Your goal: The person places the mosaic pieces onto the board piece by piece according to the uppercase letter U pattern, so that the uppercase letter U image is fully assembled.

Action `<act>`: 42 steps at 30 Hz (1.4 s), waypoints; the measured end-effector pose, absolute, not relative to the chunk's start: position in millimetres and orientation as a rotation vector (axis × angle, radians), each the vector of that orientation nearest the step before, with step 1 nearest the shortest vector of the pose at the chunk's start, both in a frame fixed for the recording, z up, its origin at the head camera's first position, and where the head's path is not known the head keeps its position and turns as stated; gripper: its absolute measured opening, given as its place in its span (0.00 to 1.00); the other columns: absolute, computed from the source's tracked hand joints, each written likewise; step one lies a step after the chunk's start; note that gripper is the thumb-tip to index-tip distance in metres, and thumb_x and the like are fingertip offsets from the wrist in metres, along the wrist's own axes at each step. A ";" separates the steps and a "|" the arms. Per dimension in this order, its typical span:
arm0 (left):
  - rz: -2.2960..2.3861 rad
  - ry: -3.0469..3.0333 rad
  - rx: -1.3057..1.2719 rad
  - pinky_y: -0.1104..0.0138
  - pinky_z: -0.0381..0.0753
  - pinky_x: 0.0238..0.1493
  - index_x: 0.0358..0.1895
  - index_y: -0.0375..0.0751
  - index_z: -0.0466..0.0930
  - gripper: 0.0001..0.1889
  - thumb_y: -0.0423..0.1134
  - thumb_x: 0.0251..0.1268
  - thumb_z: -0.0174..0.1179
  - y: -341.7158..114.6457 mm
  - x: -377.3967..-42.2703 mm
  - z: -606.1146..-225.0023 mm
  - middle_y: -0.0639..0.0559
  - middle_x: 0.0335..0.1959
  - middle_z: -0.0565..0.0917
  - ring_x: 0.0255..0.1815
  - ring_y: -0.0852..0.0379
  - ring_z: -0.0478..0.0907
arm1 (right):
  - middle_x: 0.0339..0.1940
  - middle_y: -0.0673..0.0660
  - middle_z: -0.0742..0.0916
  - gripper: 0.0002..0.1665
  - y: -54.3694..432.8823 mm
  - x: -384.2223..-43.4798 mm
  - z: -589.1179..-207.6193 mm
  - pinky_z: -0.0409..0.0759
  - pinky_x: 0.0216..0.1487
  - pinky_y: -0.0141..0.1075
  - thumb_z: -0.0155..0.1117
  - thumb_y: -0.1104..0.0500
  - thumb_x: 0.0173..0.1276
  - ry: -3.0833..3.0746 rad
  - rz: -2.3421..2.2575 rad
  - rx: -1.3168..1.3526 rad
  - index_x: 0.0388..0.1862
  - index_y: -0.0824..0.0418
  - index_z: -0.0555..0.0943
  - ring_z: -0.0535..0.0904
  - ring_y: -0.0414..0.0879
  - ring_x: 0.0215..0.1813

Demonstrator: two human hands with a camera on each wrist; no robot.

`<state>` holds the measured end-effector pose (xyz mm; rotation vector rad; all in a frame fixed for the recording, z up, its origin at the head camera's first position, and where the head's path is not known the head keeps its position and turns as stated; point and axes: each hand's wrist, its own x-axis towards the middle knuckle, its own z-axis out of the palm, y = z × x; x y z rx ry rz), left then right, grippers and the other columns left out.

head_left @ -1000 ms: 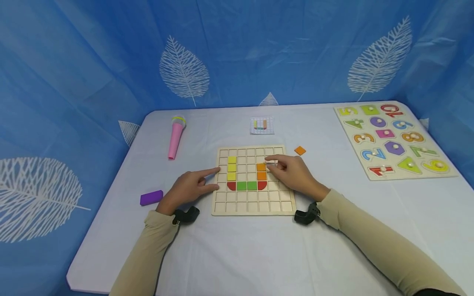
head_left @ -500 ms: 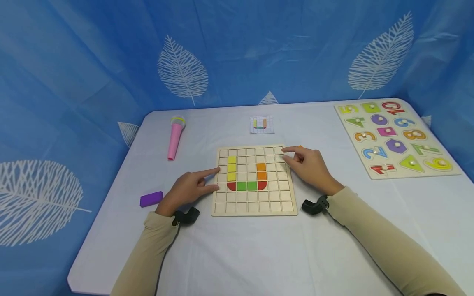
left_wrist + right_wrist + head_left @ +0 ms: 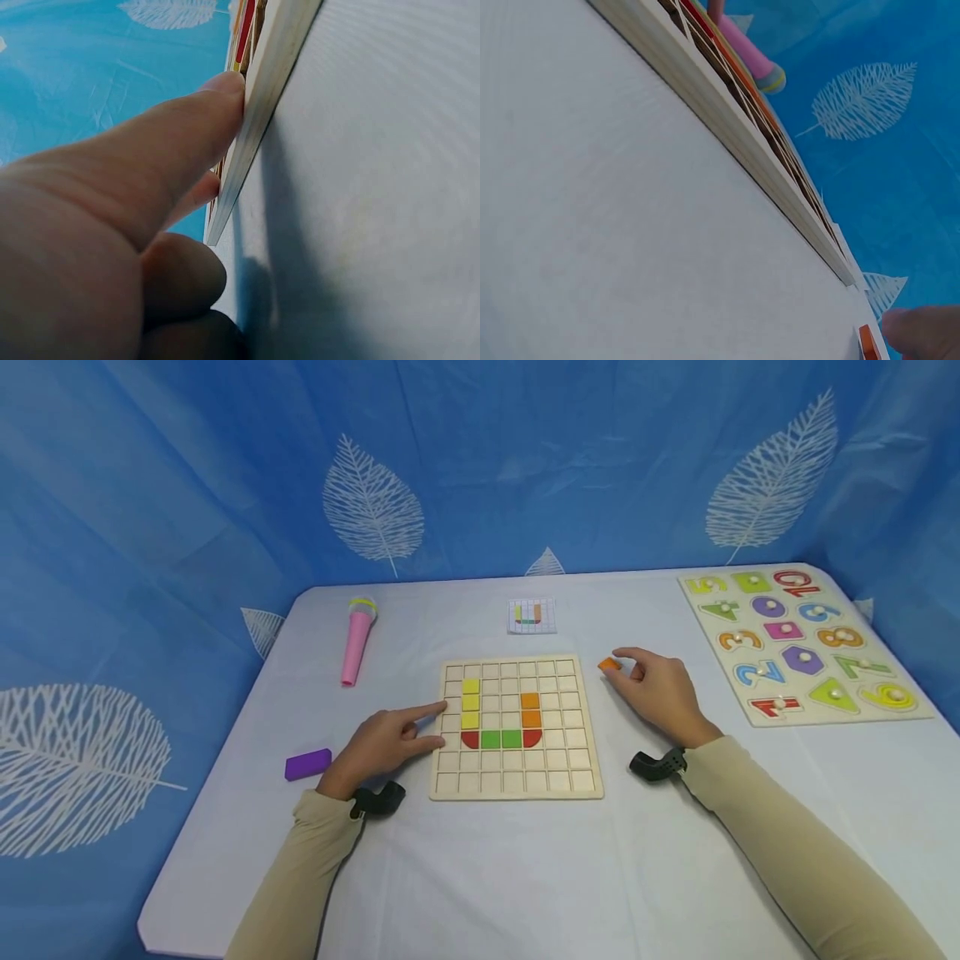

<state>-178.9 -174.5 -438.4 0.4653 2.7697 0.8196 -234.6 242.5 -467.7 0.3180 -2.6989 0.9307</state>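
Observation:
A square wooden grid board lies on the table, with yellow tiles, green tiles, red rounded tiles and orange tiles set in a U. My left hand touches the board's left edge with extended index finger and thumb, its other fingers bent under. In the left wrist view the thumb rests against the board's side. To the right of the board, my right hand has thumb and index fingertips at a loose orange tile. Low in the right wrist view, this thumb comes close beside the tile.
A small pattern card lies behind the board. A pink toy microphone and a purple block are on the left. A number-and-shape peg puzzle lies at the right. Blue leaf-print cloth hangs behind the table.
My right hand has moved right from the orange tiles on the board, off the board, to the loose orange tile. The left hand has stayed at the board's left edge.

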 end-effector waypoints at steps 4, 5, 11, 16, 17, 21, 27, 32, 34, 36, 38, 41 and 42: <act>0.813 2.763 0.447 0.67 0.59 0.21 0.74 0.55 0.73 0.34 0.53 0.65 0.70 -174.4 -177.6 -439.2 0.57 0.17 0.64 0.18 0.59 0.60 | 0.18 0.53 0.78 0.26 243.9 -232.9 -469.2 0.63 0.21 0.41 0.68 0.46 0.72 -2.734 0.901 0.268 0.58 0.63 0.84 0.67 0.46 0.17; 0.812 2.763 0.446 0.67 0.59 0.21 0.74 0.55 0.73 0.34 0.53 0.65 0.70 -174.4 -177.4 -439.2 0.57 0.17 0.64 0.18 0.59 0.61 | 0.18 0.53 0.78 0.26 244.0 -232.8 -469.3 0.63 0.22 0.41 0.68 0.46 0.71 -2.739 0.893 0.259 0.58 0.63 0.84 0.67 0.47 0.18; 0.817 2.771 0.456 0.67 0.59 0.21 0.74 0.55 0.73 0.34 0.53 0.65 0.70 -173.8 -177.6 -438.0 0.57 0.17 0.64 0.18 0.59 0.61 | 0.20 0.54 0.79 0.25 243.9 -233.5 -468.4 0.64 0.24 0.42 0.70 0.45 0.70 -2.756 0.863 0.220 0.54 0.63 0.85 0.69 0.48 0.19; 0.814 2.780 0.455 0.67 0.59 0.21 0.74 0.55 0.74 0.34 0.53 0.65 0.70 -173.8 -177.2 -438.5 0.57 0.17 0.64 0.18 0.59 0.61 | 0.19 0.54 0.79 0.23 243.3 -233.6 -467.7 0.64 0.22 0.42 0.71 0.47 0.70 -2.753 0.842 0.234 0.50 0.65 0.85 0.69 0.48 0.19; 0.812 2.781 0.454 0.67 0.59 0.21 0.74 0.55 0.74 0.34 0.53 0.65 0.70 -174.0 -177.2 -439.1 0.57 0.17 0.64 0.18 0.59 0.61 | 0.19 0.54 0.79 0.22 243.0 -233.6 -467.8 0.64 0.22 0.41 0.71 0.48 0.70 -2.755 0.836 0.235 0.50 0.65 0.85 0.69 0.48 0.19; 0.810 2.776 0.450 0.67 0.60 0.21 0.74 0.55 0.73 0.34 0.54 0.65 0.70 -174.7 -177.6 -440.4 0.57 0.17 0.64 0.18 0.60 0.61 | 0.19 0.54 0.78 0.20 242.1 -233.4 -468.4 0.63 0.22 0.41 0.70 0.51 0.70 -2.760 0.822 0.234 0.49 0.66 0.85 0.69 0.48 0.19; 0.810 2.783 0.451 0.67 0.60 0.21 0.74 0.55 0.74 0.33 0.53 0.66 0.70 -174.3 -178.3 -439.6 0.57 0.17 0.64 0.18 0.60 0.61 | 0.19 0.55 0.78 0.18 241.1 -232.7 -468.5 0.63 0.22 0.41 0.70 0.53 0.70 -2.753 0.826 0.212 0.49 0.66 0.85 0.69 0.49 0.19; 0.804 2.772 0.433 0.67 0.60 0.22 0.74 0.55 0.73 0.34 0.53 0.66 0.70 -173.7 -178.4 -437.8 0.56 0.17 0.64 0.18 0.59 0.61 | 0.18 0.54 0.77 0.18 241.5 -233.5 -469.6 0.62 0.22 0.41 0.70 0.53 0.70 -2.754 0.839 0.198 0.49 0.66 0.85 0.68 0.49 0.19; 0.807 2.771 0.433 0.67 0.60 0.22 0.74 0.55 0.73 0.34 0.53 0.66 0.70 -173.3 -178.1 -437.2 0.57 0.17 0.64 0.18 0.59 0.61 | 0.18 0.54 0.76 0.17 241.6 -233.8 -470.4 0.62 0.22 0.41 0.70 0.54 0.69 -2.747 0.844 0.196 0.49 0.66 0.86 0.68 0.48 0.19; 0.812 2.771 0.438 0.67 0.60 0.22 0.74 0.55 0.73 0.34 0.53 0.65 0.70 -173.1 -177.6 -437.1 0.57 0.17 0.64 0.19 0.59 0.61 | 0.17 0.54 0.76 0.16 241.5 -234.0 -470.9 0.62 0.22 0.41 0.70 0.55 0.69 -2.736 0.849 0.197 0.48 0.66 0.86 0.68 0.48 0.19; 0.818 2.772 0.440 0.67 0.60 0.22 0.74 0.55 0.73 0.34 0.53 0.65 0.70 -173.0 -177.4 -437.0 0.57 0.18 0.64 0.19 0.59 0.61 | 0.17 0.54 0.76 0.16 241.4 -234.1 -470.8 0.61 0.21 0.41 0.70 0.55 0.69 -2.726 0.856 0.199 0.48 0.65 0.86 0.67 0.48 0.18; 0.819 2.771 0.443 0.67 0.60 0.22 0.74 0.55 0.73 0.33 0.53 0.66 0.70 -173.2 -177.4 -437.1 0.57 0.18 0.64 0.18 0.59 0.61 | 0.16 0.53 0.76 0.15 241.4 -234.2 -470.4 0.61 0.20 0.40 0.70 0.55 0.69 -2.720 0.870 0.201 0.47 0.66 0.86 0.67 0.48 0.17; 0.821 2.770 0.442 0.67 0.60 0.22 0.74 0.55 0.73 0.33 0.53 0.66 0.70 -173.3 -177.6 -437.1 0.57 0.18 0.64 0.18 0.59 0.61 | 0.16 0.53 0.76 0.15 241.5 -234.2 -470.0 0.61 0.20 0.40 0.70 0.55 0.69 -2.721 0.876 0.200 0.47 0.66 0.86 0.67 0.47 0.17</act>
